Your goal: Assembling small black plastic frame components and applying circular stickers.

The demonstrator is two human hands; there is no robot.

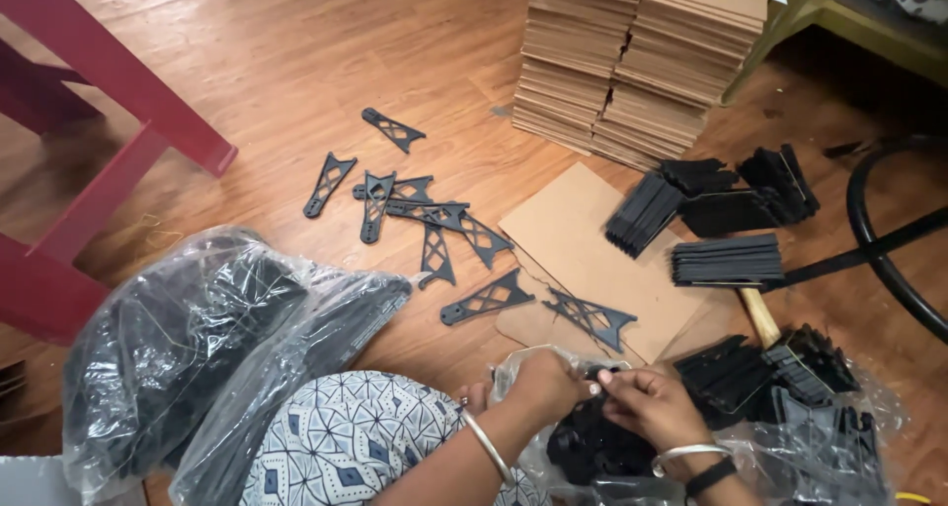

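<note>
Both hands (602, 392) pinch black part (600, 373) over bag (533, 363).

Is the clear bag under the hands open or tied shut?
Open: both the left hand and right hand pull the clear bag apart at its mouth, black parts showing inside.

Wooden floor (296, 62) carries scattered black lattice brackets (434, 220), cardboard sheets (583, 239), stacked cartons (632, 62) and plastic bags (197, 338).
</note>
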